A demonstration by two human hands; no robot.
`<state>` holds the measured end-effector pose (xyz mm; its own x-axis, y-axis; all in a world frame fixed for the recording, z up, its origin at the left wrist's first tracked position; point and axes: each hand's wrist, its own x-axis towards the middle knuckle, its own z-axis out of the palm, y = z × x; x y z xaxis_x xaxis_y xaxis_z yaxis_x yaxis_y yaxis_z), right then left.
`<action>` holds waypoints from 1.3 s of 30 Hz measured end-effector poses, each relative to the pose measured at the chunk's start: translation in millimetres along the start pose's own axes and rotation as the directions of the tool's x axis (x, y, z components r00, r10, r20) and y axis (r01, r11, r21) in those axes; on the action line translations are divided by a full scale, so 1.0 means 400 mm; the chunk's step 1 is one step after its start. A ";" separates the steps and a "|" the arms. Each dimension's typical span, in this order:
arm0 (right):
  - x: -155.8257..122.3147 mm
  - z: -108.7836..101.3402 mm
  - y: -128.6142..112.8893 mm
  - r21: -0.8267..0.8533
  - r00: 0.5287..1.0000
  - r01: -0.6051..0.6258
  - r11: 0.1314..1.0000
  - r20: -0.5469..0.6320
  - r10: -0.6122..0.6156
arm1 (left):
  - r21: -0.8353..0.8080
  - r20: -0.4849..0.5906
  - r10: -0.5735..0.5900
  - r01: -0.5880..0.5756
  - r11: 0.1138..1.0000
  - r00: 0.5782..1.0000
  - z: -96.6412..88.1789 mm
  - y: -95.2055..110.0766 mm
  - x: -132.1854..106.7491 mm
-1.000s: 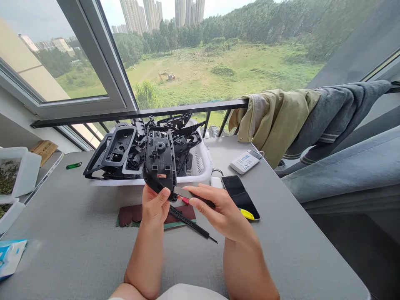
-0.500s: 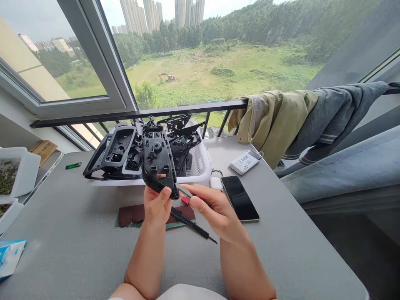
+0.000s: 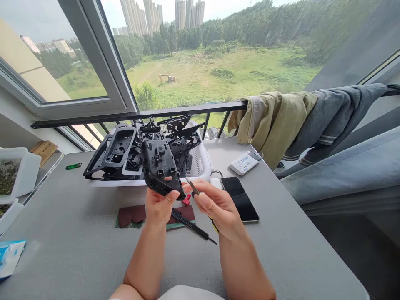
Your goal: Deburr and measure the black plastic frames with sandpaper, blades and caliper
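The left hand (image 3: 160,207) holds a black plastic trim panel (image 3: 159,166), with many pegs and clips on it, above the table (image 3: 78,246). The right hand (image 3: 215,208) pinches a small blade (image 3: 193,186) just beside it.

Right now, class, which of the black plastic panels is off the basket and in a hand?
The panel gripped in the left hand; the other panels lie in the white basket.

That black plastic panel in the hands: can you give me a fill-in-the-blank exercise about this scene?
The left hand holds a ____ plastic panel.
The right hand pinches a small metal ____ beside the panel.
More molded parts lie behind them in a white ____.
The phone lies on the grey table with its screen facing ____.

Answers: black; blade; basket; up.
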<state>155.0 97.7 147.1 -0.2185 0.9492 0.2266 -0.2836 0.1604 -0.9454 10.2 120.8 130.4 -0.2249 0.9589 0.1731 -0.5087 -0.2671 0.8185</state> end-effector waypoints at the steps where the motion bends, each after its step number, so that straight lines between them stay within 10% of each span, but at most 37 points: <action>1: 0.003 0.000 0.001 0.001 0.999 -0.029 1.000 -0.023 0.029 | 0.005 -0.002 0.004 -0.004 1.000 1.000 -0.001 -0.002 0.001; 16: 0.021 -0.027 0.001 0.231 0.972 -0.219 0.948 0.132 0.193 | 0.027 0.294 -0.177 0.177 0.984 0.939 -0.006 0.014 -0.001; 23: 0.020 -0.045 0.007 0.175 0.951 -0.207 0.963 0.268 0.155 | -0.023 0.155 -0.242 0.249 0.968 0.958 -0.015 0.026 0.005; 39: 0.022 -0.057 -0.002 -0.038 0.972 -0.103 0.994 0.206 0.109 | -0.056 0.202 -0.267 0.284 0.957 0.942 -0.020 0.022 0.008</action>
<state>174.4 112.2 144.8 -0.4357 0.8846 0.1660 -0.2240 0.0720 -0.9719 -1.5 120.8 133.6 0.0917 0.9943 0.0548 -0.5976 0.0110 0.8017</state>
